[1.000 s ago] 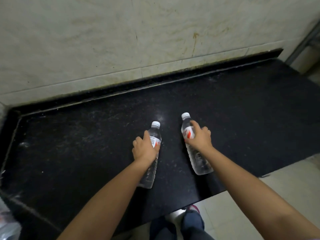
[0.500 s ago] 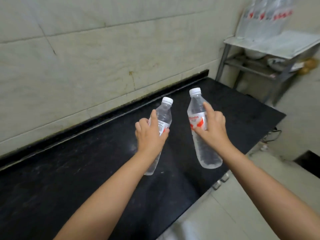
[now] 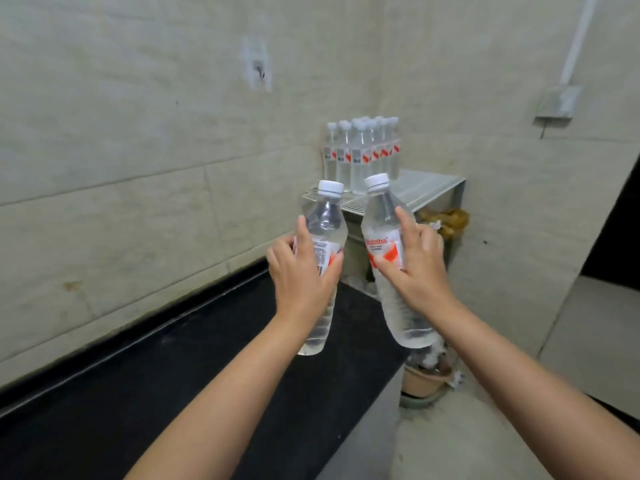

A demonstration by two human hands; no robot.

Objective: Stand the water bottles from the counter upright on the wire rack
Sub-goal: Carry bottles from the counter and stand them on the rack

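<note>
Tiled corner of a utility room, pale wall across the upper left of the frame, black counter running diagonally through the lower left. Nearest the camera, two bare forearms rising from the bottom edge toward frame centre. Left hand wrapped around the label band of the left bottle, thumb on the near side, fingers curled behind, fully closed on it. Right hand likewise clasped around the right bottle, index finger laid up along the shoulder, thumb across the red label. Both bottles clear of the counter, caps up, long axes close to vertical, each base tipped slightly outward and toward the camera; necks near one another, not touching. Beyond the caps, at centre and slightly right, white wire rack, its top shelf level with the bottle caps in the picture. Standing bottles already massed on the rear left part of the shelf, against the wall. Open shelf wire to the right and front of that cluster, judged the likely landing area. Right bottle seemingly the nearer to that free room; left bottle facing the front left corner edge. Coming move judged a forward carry with a small lift, bases to clear the front rim before lowering. Below the shelf, yellowish bag; lower right, pots on the floor, well apart from the carry path.
</note>
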